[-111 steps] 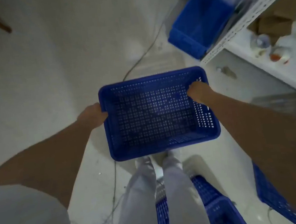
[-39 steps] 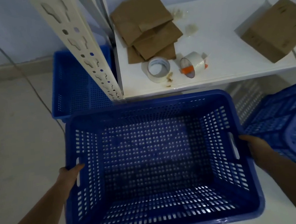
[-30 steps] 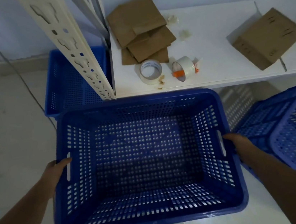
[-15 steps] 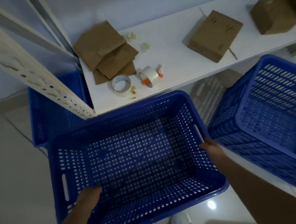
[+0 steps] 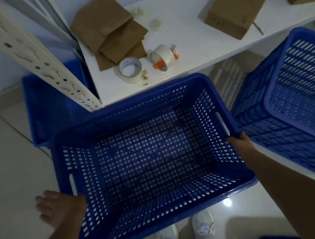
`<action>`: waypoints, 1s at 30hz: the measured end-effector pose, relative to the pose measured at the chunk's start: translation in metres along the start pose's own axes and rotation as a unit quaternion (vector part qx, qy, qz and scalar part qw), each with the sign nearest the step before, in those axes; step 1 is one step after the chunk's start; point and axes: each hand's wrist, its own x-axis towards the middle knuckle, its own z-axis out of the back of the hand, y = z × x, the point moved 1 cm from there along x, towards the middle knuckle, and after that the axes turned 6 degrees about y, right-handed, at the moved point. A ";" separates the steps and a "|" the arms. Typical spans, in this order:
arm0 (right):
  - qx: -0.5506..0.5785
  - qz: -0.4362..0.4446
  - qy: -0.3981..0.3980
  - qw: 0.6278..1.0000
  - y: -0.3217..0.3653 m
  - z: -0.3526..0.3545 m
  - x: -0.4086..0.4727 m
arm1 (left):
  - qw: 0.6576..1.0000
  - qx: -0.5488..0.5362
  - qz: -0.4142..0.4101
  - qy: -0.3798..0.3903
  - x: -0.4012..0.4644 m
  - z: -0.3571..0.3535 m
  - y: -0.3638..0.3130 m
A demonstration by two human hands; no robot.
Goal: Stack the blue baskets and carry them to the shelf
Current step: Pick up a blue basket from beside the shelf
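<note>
A large perforated blue basket (image 5: 87, 168) sits low in front of me, its far rim against the edge of the white shelf board (image 5: 192, 40). My right hand (image 5: 239, 142) grips the basket's right rim, just below the handle slot. My left hand (image 5: 58, 206) hovers just outside the left wall with fingers spread and holds nothing. A second blue basket (image 5: 300, 100) lies tilted on the floor to the right, seemingly nested in another. A third blue basket (image 5: 50, 105) stands on the floor behind the shelf post.
The perforated white shelf post (image 5: 34, 55) rises at the left. On the shelf board lie flat cardboard pieces (image 5: 108, 29), two tape rolls (image 5: 130, 70), and two cardboard boxes (image 5: 236, 6). My white shoes (image 5: 188, 235) stand on the pale tiled floor below the basket.
I carried the basket to the shelf and lowered it. My left hand has come off its left side and spread open. My right hand still holds the right rim.
</note>
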 end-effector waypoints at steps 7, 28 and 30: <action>0.085 -0.024 -0.013 0.996 0.018 -0.009 -0.011 | 0.948 -0.245 0.025 0.201 0.029 -0.011 0.037; 0.105 0.031 0.065 0.992 0.047 -0.014 -0.088 | 0.964 -0.038 -0.082 0.252 -0.048 0.015 -0.024; 0.106 -0.007 0.077 0.991 0.037 -0.008 -0.097 | 0.956 -0.004 -0.128 0.265 -0.072 0.006 -0.053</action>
